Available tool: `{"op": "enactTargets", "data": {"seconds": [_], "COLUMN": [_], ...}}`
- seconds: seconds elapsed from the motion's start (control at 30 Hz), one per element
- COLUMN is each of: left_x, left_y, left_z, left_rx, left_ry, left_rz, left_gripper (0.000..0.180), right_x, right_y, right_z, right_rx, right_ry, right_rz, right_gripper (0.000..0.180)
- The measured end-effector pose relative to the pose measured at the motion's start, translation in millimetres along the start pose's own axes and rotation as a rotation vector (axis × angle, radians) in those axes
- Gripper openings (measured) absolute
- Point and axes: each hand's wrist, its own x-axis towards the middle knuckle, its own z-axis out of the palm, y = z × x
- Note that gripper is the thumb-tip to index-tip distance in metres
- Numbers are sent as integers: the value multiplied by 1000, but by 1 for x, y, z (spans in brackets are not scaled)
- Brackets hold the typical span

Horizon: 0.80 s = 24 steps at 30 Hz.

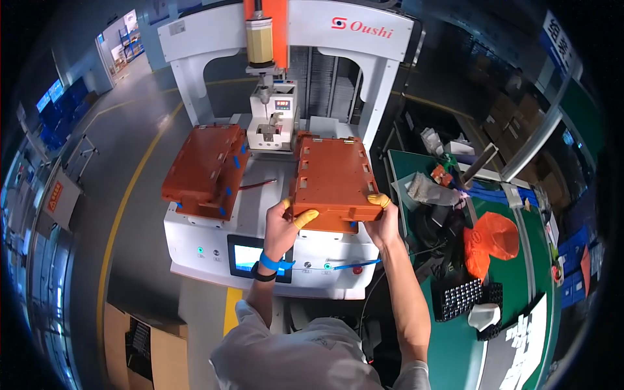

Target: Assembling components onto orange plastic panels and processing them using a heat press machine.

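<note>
A flat, orange-brown fixture box (335,170) with small cut-outs along its edges sits on the right side of a white bench machine. My left hand (281,233) grips its front left corner, and a blue strap (275,263) circles that wrist. At the front right corner my right hand (384,227) is closed on the same fixture, thumb over the top edge. Yellow finger covers show on both hands. The fixture hides some of my fingers. Left of it stands a second orange-brown fixture (205,162) with blue tabs along its side, touched by neither hand.
Behind the fixtures rises the machine's white gantry (175,39) with a vertical driver head (260,42) and a small white feeder (273,123). A red-handled tool (259,184) lies between the fixtures. On the right, a green workbench (520,260) carries an orange bag (491,240) and black trays (460,300).
</note>
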Motion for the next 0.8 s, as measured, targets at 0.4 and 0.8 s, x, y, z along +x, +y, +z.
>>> {"op": "enactTargets", "data": {"seconds": [0.4,0.8], "left_x": [37,23], "left_y": [-30,-48], "left_z": [-11,-9], "left_rx": [254,561], "left_ry": [137,282], "left_rz": [-81,83], "left_gripper": [40,76], "right_x": [42,-74], "right_y": [14,129], "right_z": [9,-62], "right_rx": [-122,-1307], "right_ry": [230,-172], "right_rz": [-253,-565], "right_gripper": [54,35]}}
